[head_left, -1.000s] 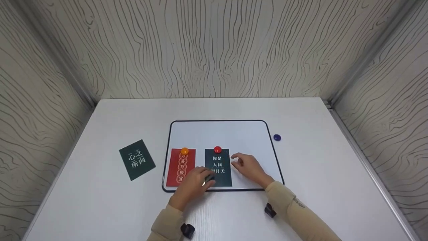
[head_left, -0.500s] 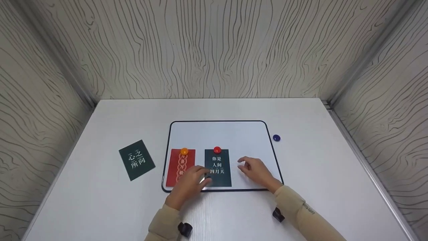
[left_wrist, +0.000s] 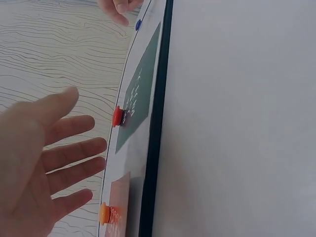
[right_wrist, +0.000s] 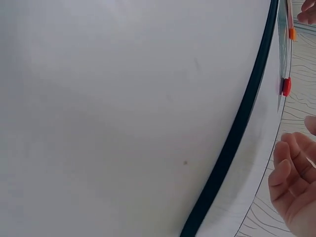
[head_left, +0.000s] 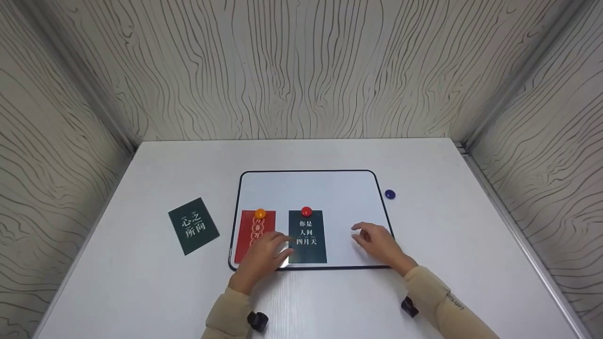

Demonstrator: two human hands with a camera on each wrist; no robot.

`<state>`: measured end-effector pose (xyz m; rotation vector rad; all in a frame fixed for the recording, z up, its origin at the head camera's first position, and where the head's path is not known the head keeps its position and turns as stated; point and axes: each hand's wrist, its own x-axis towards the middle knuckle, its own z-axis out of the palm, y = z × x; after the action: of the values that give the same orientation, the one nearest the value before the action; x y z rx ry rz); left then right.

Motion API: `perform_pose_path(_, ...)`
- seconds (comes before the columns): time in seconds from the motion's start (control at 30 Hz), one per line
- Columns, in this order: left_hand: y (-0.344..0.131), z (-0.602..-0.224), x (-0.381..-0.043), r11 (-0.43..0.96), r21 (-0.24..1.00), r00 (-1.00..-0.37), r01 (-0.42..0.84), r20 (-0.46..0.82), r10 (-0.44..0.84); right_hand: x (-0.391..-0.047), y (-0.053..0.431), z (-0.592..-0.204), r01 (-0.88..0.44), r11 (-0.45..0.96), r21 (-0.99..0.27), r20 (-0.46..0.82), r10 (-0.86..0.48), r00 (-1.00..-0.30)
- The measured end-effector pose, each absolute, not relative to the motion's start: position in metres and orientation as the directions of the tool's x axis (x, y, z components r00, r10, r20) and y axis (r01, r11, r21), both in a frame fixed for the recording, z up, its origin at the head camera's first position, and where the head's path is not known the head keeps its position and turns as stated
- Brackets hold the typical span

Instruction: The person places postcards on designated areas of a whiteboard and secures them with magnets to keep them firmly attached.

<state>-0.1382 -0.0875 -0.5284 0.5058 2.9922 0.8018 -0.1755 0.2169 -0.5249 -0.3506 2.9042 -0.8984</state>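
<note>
My left hand point(head_left: 264, 256) hovers over the lower part of a red card point(head_left: 243, 235), hiding some of its print. In the left wrist view its fingers are spread, holding nothing. An orange magnet point(head_left: 260, 213) sits at the red card's top edge. To the right, a dark green card point(head_left: 308, 252) with white characters lies on a black-framed whiteboard point(head_left: 306, 188), a red magnet point(head_left: 306, 211) at its top. My right hand point(head_left: 379, 242) is over the board's lower right, fingers loosely bent and nothing in them.
Another dark green card point(head_left: 193, 226) lies tilted on the white table point(head_left: 155, 296), left of the board. A dark blue magnet point(head_left: 390, 194) rests on the table just off the board's right edge. Wood-patterned walls point(head_left: 297, 70) enclose the back and sides.
My right hand has moved right, away from the green card. My left hand has drawn slightly left and down, uncovering more of that card. The cards and magnets stay in place.
</note>
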Motion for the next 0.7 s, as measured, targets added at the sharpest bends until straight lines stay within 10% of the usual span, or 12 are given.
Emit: perform_pose_path(0.7,-0.101,-0.529,-0.138,0.803,0.537,-0.964,0.259,0.099,0.245,-0.160,0.253,-0.537,-0.343,0.861,-0.376,0.156,-0.306,-0.939)
